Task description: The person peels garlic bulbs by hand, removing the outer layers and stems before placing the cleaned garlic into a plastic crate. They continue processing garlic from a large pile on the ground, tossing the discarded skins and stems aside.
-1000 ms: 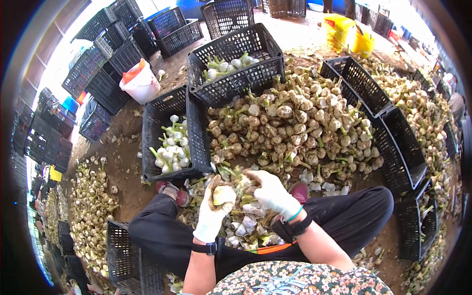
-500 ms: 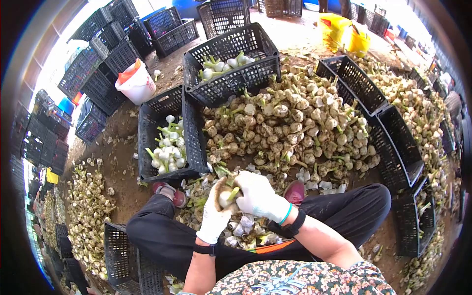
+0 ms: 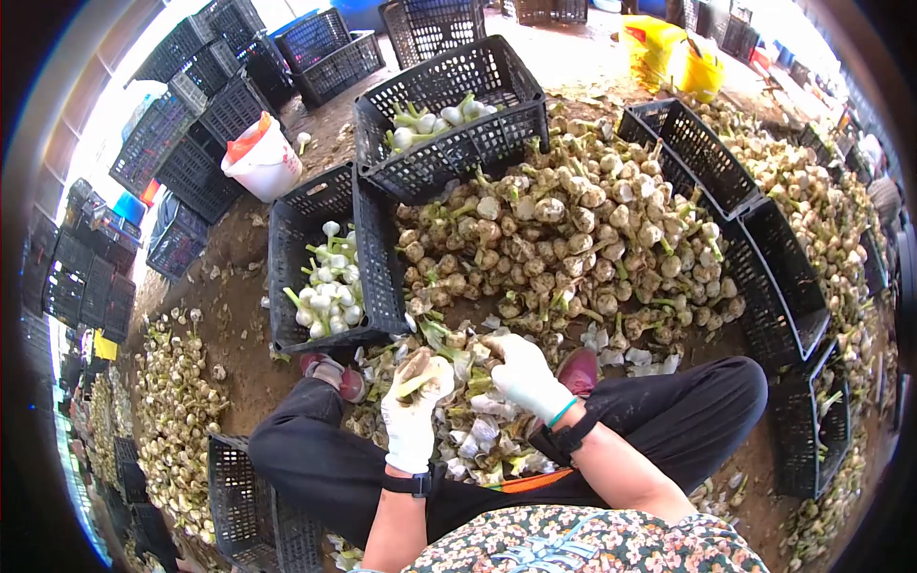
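Observation:
My left hand (image 3: 409, 420), in a white glove with soiled fingers, is closed round a garlic bulb (image 3: 437, 375). The bulb is pale, and its green stem lies across my palm. A little to the right, my right hand (image 3: 525, 374), gloved in white too, is apart from the bulb. Its fingers are curled together; anything in them is too small to make out. Below both hands, loose garlic skins (image 3: 478, 437) cover the ground between my legs. Beyond them rises a heap of unpeeled, dirt-covered garlic (image 3: 564, 229).
A black crate (image 3: 380, 253) with clean white bulbs (image 3: 330, 296) stands front left; another crate (image 3: 458, 162) behind it holds more. Several black crates (image 3: 778, 277) line the right side. A white bucket (image 3: 263, 170) stands back left, yellow bags (image 3: 673, 62) back right. More garlic (image 3: 172, 411) lies left.
My hands have separated: the right has moved off the bulb to the right, while the left keeps hold of it. The bulb now lies tilted in my left palm.

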`<state>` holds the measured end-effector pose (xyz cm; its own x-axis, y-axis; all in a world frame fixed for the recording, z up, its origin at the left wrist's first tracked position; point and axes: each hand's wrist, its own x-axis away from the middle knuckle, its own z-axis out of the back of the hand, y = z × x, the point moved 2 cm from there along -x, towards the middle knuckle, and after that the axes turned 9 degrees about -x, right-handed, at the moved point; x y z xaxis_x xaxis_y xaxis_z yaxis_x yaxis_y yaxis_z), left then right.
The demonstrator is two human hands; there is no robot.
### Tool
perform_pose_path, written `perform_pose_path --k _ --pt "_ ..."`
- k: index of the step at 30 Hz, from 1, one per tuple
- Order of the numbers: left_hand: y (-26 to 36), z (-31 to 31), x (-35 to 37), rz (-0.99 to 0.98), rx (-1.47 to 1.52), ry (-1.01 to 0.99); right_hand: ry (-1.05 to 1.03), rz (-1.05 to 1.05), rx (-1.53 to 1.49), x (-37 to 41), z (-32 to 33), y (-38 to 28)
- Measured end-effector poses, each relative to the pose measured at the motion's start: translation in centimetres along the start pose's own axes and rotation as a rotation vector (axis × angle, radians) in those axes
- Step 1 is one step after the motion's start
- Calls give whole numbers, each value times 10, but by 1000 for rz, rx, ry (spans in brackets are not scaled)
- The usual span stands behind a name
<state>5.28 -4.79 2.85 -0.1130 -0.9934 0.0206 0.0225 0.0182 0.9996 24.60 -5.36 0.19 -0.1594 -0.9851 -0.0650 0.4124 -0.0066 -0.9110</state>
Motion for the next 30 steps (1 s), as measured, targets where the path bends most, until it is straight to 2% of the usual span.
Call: perform_pose_path --k 1,3,4,7,8,10,13,15,17,19,20,21,23,24,25,27,28,29,30 --pt "4 -1 -1 7 -1 -2 -1 -7 -1 1 1 -3" --pt "7 -4 0 -38 -175 -31 -7 123 -117 6 7 -29" --pt "4 -5 -1 -32 -199 -20 -113 105 -117 6 9 -47" --pt "8 -8 1 -82 -262 -80 -102 129 -15 6 4 -44" --pt "11 -8 0 -178 -344 -89 -102 130 -16 4 4 -42" --pt "7 -7 0 -193 -402 -79 -191 143 74 4 3 -40" --pt "5 -11 0 -230 -490 -49 -132 171 130 10 -5 -48" --pt "5 -11 0 -85 -328 -55 -100 163 136 11 -7 -51" --pt "-6 -6 1 -142 -361 -39 -79 155 102 11 -9 -52" --pt "-1 -7 1 -71 -299 -19 -49 128 34 8 -9 -50" --pt "0 -7 4 66 -183 4 -20 102 -31 6 -8 -47" --pt "-3 -5 3 66 -184 3 -19 102 -31 4 -7 -44" --pt "-12 2 -1 -169 -90 1 37 8 -74 -1 -7 -35" --pt "-15 0 -2 -125 135 -51 67 -7 -103 -2 -9 -30" --pt "-16 2 -1 -125 134 -51 67 -7 -103 -1 -11 -25" --pt "-20 2 1 135 524 -136 111 -140 -208 1 -14 -12" --pt "-24 4 1 234 585 -126 112 -142 -208 2 -19 5" --pt "-28 4 1 237 583 -128 103 -236 -285 2 -23 26" --pt "-25 2 -2 237 758 -128 94 -328 -362 3 -25 42"
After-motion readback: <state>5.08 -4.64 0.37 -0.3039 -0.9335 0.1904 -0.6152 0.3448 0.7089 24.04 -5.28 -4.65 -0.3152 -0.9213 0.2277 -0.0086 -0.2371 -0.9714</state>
